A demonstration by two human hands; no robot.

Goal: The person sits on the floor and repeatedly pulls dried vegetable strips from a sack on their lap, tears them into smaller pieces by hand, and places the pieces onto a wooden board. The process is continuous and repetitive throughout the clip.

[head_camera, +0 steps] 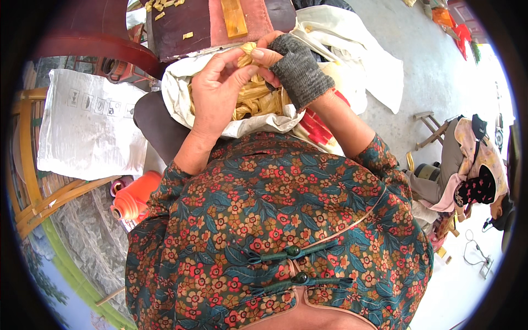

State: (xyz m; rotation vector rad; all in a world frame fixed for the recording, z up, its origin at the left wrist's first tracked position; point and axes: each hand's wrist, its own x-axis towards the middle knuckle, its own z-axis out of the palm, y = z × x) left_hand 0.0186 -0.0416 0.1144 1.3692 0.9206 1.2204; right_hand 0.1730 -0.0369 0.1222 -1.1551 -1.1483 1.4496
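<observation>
My left hand (220, 82), bare, pinches a small piece of folded yellow strip (247, 51) between its fingertips. Opposite it, my right hand (270, 57), in a grey knitted fingerless glove (301, 66), grips the same piece. Both hands are above an open white sack (177, 86) in front of my body. Long yellow-brown strips (260, 99) lie loosely in the sack; their material is not certain. Beyond it, a flat wooden block (234, 18) rests on pink cloth (264, 20) over a dark surface (177, 29). One small yellow piece (188, 36) lies there, with several more at the far left.
A white plastic sack (93, 128) hangs over wooden furniture (27, 144) at left. Near my left elbow stands an orange-red flask (136, 198). White cloth (350, 37) lies right of the sack. Another person (470, 173) is at far right, near a wooden stool (433, 128).
</observation>
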